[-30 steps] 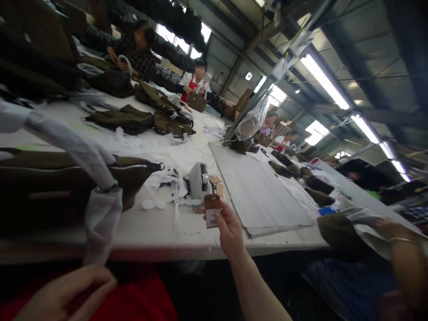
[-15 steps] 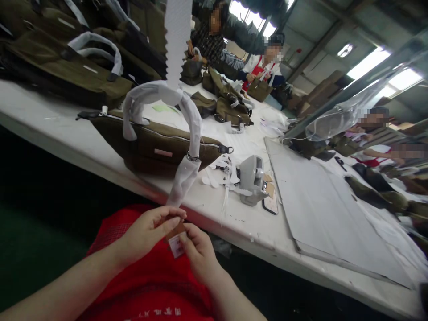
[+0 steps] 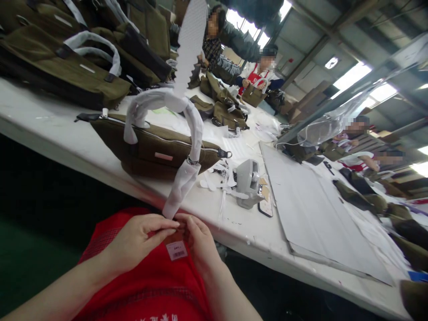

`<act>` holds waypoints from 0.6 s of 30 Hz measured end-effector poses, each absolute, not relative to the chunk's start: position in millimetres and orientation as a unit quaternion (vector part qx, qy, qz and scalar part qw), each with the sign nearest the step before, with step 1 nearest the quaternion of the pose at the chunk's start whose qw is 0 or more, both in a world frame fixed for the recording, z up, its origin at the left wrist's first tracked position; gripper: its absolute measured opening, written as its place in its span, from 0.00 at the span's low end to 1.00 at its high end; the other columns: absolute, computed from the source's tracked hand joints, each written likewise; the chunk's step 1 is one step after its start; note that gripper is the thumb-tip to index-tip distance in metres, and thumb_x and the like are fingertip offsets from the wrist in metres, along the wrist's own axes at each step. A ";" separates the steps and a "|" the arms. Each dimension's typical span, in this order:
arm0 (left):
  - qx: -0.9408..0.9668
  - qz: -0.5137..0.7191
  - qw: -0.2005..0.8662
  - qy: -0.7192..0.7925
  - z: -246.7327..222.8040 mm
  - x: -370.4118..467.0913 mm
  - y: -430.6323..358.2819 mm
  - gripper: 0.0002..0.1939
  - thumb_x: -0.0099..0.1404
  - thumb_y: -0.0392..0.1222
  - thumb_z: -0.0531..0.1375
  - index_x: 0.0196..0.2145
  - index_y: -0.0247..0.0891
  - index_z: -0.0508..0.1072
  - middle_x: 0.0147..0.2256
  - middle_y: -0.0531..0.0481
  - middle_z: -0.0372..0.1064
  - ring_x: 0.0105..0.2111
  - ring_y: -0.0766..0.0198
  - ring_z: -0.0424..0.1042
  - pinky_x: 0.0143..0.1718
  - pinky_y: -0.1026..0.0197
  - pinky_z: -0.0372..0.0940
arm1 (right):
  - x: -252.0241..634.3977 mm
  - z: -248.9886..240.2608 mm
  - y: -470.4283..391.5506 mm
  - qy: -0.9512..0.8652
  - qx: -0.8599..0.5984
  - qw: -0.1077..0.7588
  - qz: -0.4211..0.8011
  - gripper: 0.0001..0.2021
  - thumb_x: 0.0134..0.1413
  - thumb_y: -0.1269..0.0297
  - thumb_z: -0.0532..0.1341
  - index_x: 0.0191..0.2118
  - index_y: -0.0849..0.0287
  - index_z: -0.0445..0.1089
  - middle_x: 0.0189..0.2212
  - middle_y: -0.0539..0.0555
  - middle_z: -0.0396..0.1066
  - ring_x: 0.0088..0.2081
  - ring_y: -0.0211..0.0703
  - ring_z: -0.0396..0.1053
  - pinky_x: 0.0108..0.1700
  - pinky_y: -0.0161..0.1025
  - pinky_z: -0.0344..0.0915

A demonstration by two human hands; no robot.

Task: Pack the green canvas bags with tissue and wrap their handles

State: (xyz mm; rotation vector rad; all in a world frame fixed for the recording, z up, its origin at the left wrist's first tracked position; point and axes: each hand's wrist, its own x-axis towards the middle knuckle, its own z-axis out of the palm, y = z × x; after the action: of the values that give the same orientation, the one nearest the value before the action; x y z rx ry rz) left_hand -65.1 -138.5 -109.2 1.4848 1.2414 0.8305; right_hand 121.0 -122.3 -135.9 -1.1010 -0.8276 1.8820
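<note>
My left hand pinches the left side of a small brown hang tag, thumb and fingertips pressed together. Close beside it, my right hand has its fingers closed on the tag's right side. A white barcode label shows below the fingers, hanging over the red apron. Just above the hands, an olive handbag stands at the table edge. White wrap covers its handle, and a wrapped strap end hangs down to my fingertips. What the fingertips do at the tag's top is hidden.
A grey tape dispenser and a phone lie right of the bag on the white table. A large grey board lies further right. Olive bags pile up at left. Co-workers stand across the table.
My right hand has shifted up beside the left fingertips, leaving the barcode label uncovered below. The view has tilted slightly. The handbag has stayed in place.
</note>
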 end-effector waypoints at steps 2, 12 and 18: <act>0.584 0.334 0.516 0.530 -111.7 -71.4 -140.8 0.14 0.64 0.51 0.60 0.43 0.43 0.79 0.41 0.49 0.79 0.40 0.58 0.78 0.44 0.62 0.71 | 118.0 -133.7 -116.8 -0.308 -0.432 0.425 0.734 0.18 0.52 0.48 0.67 0.38 0.58 0.78 0.30 0.53 0.76 0.26 0.34 0.66 0.31 0.33 0.62; 0.491 0.345 0.524 0.604 -115.3 -125.1 -138.6 0.18 0.63 0.58 0.60 0.31 0.39 0.75 0.28 0.50 0.77 0.28 0.61 0.75 0.30 0.64 0.66 | 82.5 -90.8 -85.8 -0.388 -0.388 0.428 0.718 0.17 0.52 0.48 0.67 0.32 0.60 0.75 0.25 0.52 0.74 0.19 0.31 0.61 0.22 0.30 0.54; 0.522 0.367 0.423 0.643 -109.7 -159.9 -128.5 0.21 0.66 0.58 0.55 0.31 0.41 0.78 0.29 0.51 0.77 0.30 0.60 0.75 0.32 0.65 0.67 | 44.9 -52.9 -52.1 -0.436 -0.355 0.447 0.696 0.15 0.55 0.51 0.66 0.34 0.59 0.73 0.24 0.51 0.73 0.19 0.33 0.64 0.22 0.31 0.58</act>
State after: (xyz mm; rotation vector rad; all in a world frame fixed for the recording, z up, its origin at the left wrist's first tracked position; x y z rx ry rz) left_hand -159.9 -128.5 -109.7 1.3063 1.6103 0.9195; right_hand 44.9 -52.1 -52.9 -0.8780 -1.0783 1.7237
